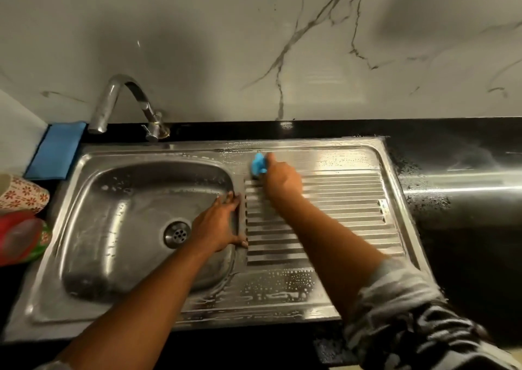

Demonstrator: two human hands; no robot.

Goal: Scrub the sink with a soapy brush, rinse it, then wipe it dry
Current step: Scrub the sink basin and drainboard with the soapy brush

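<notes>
1. Your right hand [282, 181] wraps around the blue brush [258, 164], hiding most of it; blur smears both at the far-left corner of the drainboard [339, 200].
2. Your left hand [219, 225] lies flat, fingers straight, on the sink [127, 150] divider.
3. The basin [127, 214] holds soapy droplets.

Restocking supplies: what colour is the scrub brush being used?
The brush in the right hand is bright blue; head view.
</notes>
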